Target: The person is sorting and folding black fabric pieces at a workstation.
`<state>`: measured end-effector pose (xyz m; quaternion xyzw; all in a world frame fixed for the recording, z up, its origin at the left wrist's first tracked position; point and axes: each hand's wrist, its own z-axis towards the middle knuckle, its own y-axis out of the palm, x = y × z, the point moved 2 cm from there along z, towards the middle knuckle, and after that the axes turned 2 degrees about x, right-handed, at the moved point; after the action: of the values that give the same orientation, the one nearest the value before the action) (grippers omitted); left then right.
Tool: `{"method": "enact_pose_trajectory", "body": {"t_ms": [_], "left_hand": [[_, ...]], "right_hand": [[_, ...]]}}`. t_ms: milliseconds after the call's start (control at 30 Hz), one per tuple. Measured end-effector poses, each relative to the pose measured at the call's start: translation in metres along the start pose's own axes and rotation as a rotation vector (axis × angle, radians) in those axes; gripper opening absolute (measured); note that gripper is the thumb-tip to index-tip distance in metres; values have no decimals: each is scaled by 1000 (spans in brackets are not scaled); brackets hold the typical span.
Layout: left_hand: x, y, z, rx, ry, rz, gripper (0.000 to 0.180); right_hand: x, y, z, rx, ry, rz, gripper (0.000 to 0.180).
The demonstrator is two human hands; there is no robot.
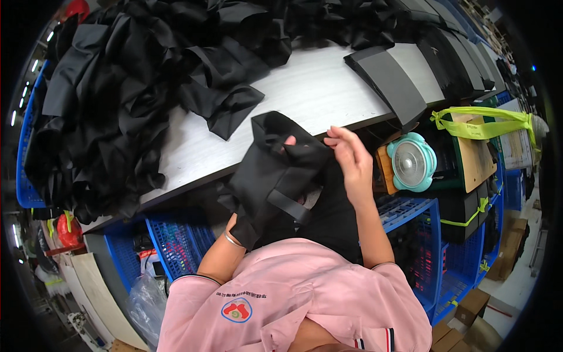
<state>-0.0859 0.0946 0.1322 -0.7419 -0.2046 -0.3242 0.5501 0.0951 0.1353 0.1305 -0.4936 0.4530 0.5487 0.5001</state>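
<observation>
A black fabric pouch hangs in front of my body, over my lap, with a flat strap-like strip along its lower right. My left hand is mostly hidden inside the cloth. Only a fingertip shows at the opening, and the fabric drapes down to the bracelet on my wrist. At the pouch's right edge, my right hand is raised with bent fingers, thumb and fingertips meeting the cloth's rim. Black cloth also lies across my lap, below the pouch.
A white table holds a large heap of black fabric pieces at left and dark flat panels at right. A teal round fan stands right of my hand. Blue plastic crates flank me below the table edge.
</observation>
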Motion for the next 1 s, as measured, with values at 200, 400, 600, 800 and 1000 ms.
{"method": "enact_pose_trajectory", "body": {"t_ms": [200, 400, 600, 800, 1000], "left_hand": [[-12, 20, 7, 62, -76, -464, 44], [-37, 29, 23, 106, -144, -929, 40], [-99, -4, 21, 199, -212, -1394, 36], [-99, 29, 55, 228, -250, -1401, 39], [-82, 3, 20, 671, -152, -1040, 24]], "right_hand": [[-4, 28, -22, 35, -573, -746, 57], [13, 12, -2, -432, -397, -404, 21], [-8, -30, 43, -444, -282, -315, 19], [20, -29, 133, -121, -357, -371, 15], [41, -24, 97, 301, -237, -413, 15]]}}
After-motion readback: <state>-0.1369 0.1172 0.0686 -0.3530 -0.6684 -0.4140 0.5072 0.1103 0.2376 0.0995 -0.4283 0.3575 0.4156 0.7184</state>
